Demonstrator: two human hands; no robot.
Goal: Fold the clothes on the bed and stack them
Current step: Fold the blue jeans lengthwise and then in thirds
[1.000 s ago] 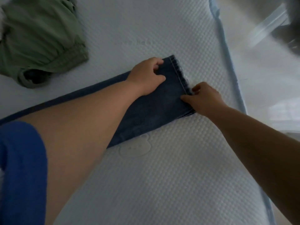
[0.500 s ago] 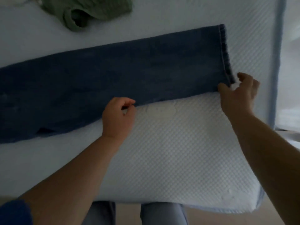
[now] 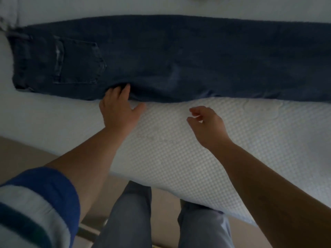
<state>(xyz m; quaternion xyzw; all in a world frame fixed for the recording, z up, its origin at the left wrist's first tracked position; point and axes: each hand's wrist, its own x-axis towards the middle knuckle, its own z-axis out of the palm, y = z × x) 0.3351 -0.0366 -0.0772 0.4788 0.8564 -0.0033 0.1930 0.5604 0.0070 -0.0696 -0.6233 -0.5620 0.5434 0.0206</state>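
Dark blue jeans point(image 3: 179, 56) lie flat across the white quilted mattress point(image 3: 179, 149), folded lengthwise, waistband and back pocket at the left, legs running off the right edge of the view. My left hand point(image 3: 119, 110) rests at the jeans' near edge by the crotch seam, its fingertips touching the denim, thumb spread on the mattress. My right hand point(image 3: 207, 122) hovers over the bare mattress just below the jeans, fingers loosely curled and holding nothing.
The mattress's near edge runs diagonally from lower left to lower right, with my legs point(image 3: 129, 217) in grey trousers and the floor point(image 3: 21, 154) below it. A bit of pale fabric point(image 3: 9, 13) shows at the top left corner.
Both hands have left the hem end of the jeans and moved left. The view has shifted left, so the waistband and pocket show and the green garment is out of view.
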